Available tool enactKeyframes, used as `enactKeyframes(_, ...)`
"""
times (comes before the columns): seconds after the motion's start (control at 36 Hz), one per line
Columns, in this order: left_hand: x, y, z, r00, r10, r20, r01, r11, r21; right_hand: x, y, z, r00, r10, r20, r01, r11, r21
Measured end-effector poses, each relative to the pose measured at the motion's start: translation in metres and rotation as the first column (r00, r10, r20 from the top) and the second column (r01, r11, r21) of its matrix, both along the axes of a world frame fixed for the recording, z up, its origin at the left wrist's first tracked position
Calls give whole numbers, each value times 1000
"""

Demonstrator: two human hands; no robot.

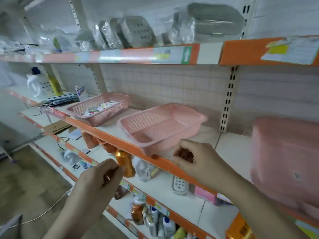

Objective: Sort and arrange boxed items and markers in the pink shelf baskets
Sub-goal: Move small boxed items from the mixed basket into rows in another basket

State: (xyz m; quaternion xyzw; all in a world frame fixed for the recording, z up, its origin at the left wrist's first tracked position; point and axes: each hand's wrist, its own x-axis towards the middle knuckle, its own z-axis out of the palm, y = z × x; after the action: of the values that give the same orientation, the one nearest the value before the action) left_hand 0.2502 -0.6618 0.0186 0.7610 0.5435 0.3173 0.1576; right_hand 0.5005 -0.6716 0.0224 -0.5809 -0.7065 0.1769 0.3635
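An empty pink basket (160, 125) lies on the middle shelf, its near corner sticking out past the orange shelf edge (110, 135). A second pink basket (101, 109) to its left holds several small boxed items (100, 108). My right hand (195, 158) hovers just below and right of the empty basket's near corner, fingers curled, with nothing visible in it. My left hand (101, 176) is lower, in front of the shelf below, its fingertips pinched together beside an orange bottle (125, 164). No markers are in view.
A large blurred pink container (284, 163) stands on the shelf at the right. Grey wrapped trays (138, 31) fill the top shelf. Bottles (164, 223) and packets crowd the lower shelves. A white detergent bottle (34, 83) and flat packets (60, 99) sit at the far left.
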Motion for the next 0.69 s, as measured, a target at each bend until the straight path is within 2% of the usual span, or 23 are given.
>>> enactKeyframes(0.22,-60,58,-8,995,101,21,-101,995,0,-61,75,8,994,111,-17,-111,994,16)
enactKeyframes(0.39,-90,123,-13,993,120,24,-119,993,-25,-96,140,9,991,132,-20,-131,990,50)
enactKeyframes(0.5,-102,178,-12,990,121,69,-120,992,-24,-113,194,10,991,131,1,-130,990,61)
enactKeyframes(0.69,-130,270,-3,992,125,17,-125,992,2,-140,279,24,982,165,93,-168,986,18)
